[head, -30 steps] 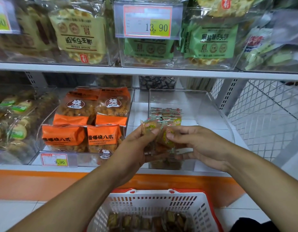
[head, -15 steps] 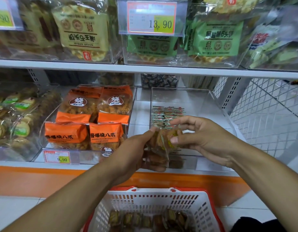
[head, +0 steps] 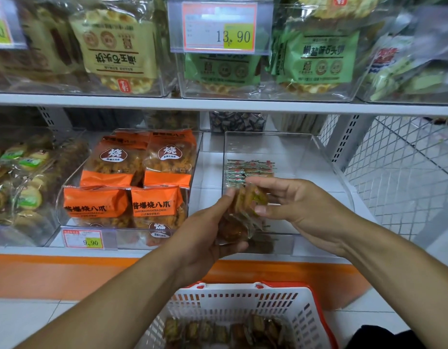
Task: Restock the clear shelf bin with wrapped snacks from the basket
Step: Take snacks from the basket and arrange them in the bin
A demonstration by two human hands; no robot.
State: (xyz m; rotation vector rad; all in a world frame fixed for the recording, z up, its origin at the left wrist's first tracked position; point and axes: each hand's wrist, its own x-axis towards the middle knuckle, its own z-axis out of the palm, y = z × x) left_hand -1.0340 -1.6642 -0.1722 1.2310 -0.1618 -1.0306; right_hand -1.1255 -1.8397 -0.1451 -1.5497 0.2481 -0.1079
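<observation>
At centre frame, in front of the clear shelf bin [head: 326, 157], the left hand [head: 200, 238] cups a small bunch of wrapped snacks [head: 239, 217], its fingers curled under and around them, while the right hand [head: 301, 205] pinches the topmost packet between thumb and fingertips, the other fingers spread loosely above. The bunch hangs just before the bin's front lip, over the shelf edge. Inside the bin, a short row of like packets [head: 250, 170] lies near the middle of its floor, with bare floor behind and to the right of it. Further stock sits in the white basket with the red rim [head: 316, 306] at the bottom of the frame. The step in hand looks to be peeling one packet off the bunch to lay it in the bin. To do it well, the left grip should stay firm but not crushing, since the wrappers look slippery and the contents brittle; the right hand should lift the packet over the front wall rather than drag it across, and set it flat beside the row with the label the same way up. The orange pouches [head: 132, 187] in the neighbouring bin at left should be left alone.
</observation>
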